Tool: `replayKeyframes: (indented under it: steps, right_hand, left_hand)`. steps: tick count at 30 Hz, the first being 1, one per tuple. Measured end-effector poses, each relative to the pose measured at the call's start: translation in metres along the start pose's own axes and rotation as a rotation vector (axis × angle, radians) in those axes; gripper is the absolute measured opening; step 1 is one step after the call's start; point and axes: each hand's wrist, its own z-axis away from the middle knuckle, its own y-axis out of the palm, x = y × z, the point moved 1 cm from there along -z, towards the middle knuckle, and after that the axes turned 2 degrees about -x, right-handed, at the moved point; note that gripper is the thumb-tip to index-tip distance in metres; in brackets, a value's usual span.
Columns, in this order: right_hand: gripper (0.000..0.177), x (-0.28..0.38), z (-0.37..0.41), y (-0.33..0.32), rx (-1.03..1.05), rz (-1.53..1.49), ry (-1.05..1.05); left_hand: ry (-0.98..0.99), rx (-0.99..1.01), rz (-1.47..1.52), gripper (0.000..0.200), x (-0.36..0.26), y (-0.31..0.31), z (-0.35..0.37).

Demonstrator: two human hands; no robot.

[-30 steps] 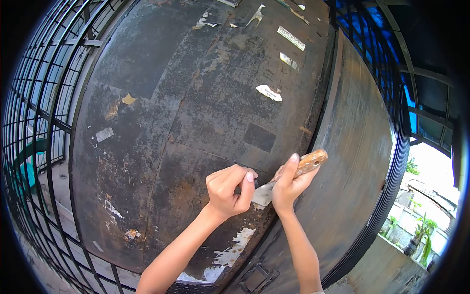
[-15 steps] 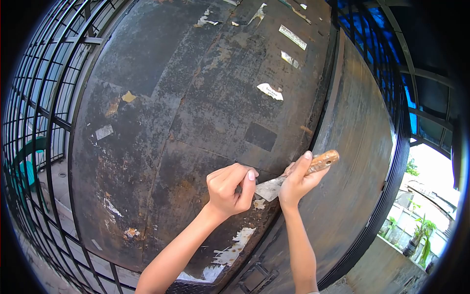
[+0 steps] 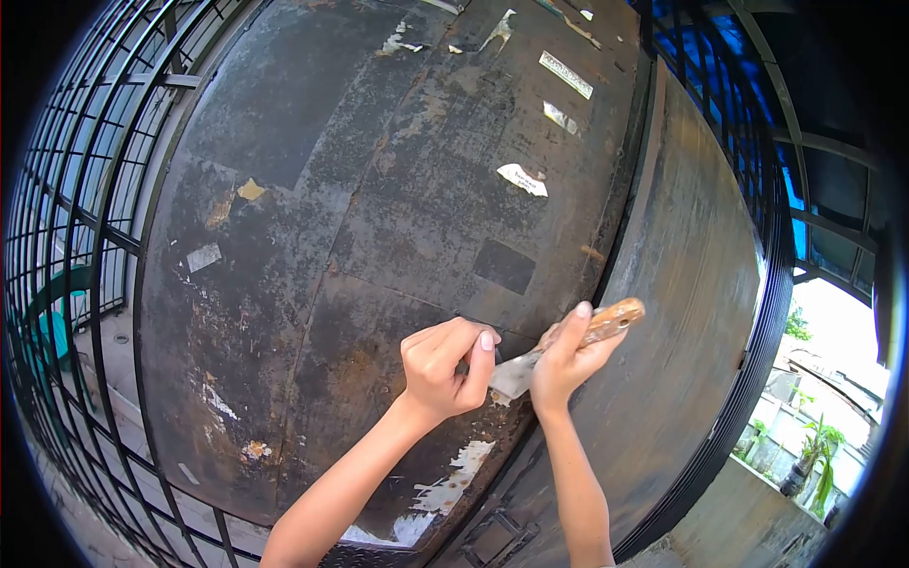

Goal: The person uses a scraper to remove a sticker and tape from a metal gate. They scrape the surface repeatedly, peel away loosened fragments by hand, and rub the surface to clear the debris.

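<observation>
My right hand grips a putty knife with a worn wooden handle. Its metal blade points left, close to the dark, rusty metal panel. Just left of the blade, my left hand is closed with thumb and fingers pressed together, near the panel. Whatever lies between those fingers is hidden. Below the hands, torn white paper remnants cling to the panel.
Several sticker scraps dot the panel, including a white printed label. A second metal panel adjoins on the right. Black bars stand at left, with a green chair behind. Potted plants stand far right.
My right hand and the putty knife have shifted slightly left, bringing the blade nearer my left hand. My left hand has hardly moved.
</observation>
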Motion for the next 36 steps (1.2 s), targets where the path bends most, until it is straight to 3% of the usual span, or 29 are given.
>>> replayKeyframes:
  steps: [2,7,10,11,19,23,26,30,31,34,36]
  right_hand:
    - [0.047,-0.002,0.015,0.006,0.186,0.110,-0.167]
    - [0.049,0.000,-0.003,0.000,0.039,-0.013,-0.062]
    - [0.049,-0.008,-0.006,0.000,0.160,0.151,-0.204]
    - [0.050,0.006,-0.010,0.004,0.061,0.050,-0.025]
    - [0.048,-0.003,-0.006,0.002,0.017,0.014,-0.003]
    - [0.039,0.000,0.000,0.006,0.178,0.121,-0.197]
    - [0.044,-0.002,-0.010,-0.001,-0.013,0.020,-0.040]
    - [0.036,-0.003,0.002,0.006,0.130,0.154,-0.169]
    - [0.034,0.004,-0.004,0.006,0.047,0.069,-0.057]
    - [0.041,0.000,-0.003,0.001,0.041,0.032,-0.009]
    - [0.037,0.003,0.010,0.011,0.239,0.205,-0.255]
  left_hand:
    - [0.000,0.012,0.002,0.016,0.000,0.001,0.000]
    - [0.007,-0.008,0.005,0.017,-0.001,0.000,-0.001]
    - [-0.015,0.013,-0.002,0.017,-0.002,-0.001,-0.002]
    - [-0.011,0.012,-0.007,0.017,-0.002,-0.001,-0.002]
    - [0.016,-0.057,0.027,0.010,0.002,0.001,0.001]
    - [0.009,-0.047,0.023,0.010,0.000,-0.001,-0.002]
    - [0.009,-0.048,0.023,0.010,0.002,-0.001,0.000]
    - [0.016,-0.051,0.030,0.010,0.001,0.001,0.001]
    - [0.015,-0.049,0.025,0.011,0.001,0.000,-0.001]
    - [0.006,-0.040,0.011,0.012,0.003,-0.001,-0.001]
    - [-0.018,0.002,0.002,0.017,0.000,-0.002,-0.001]
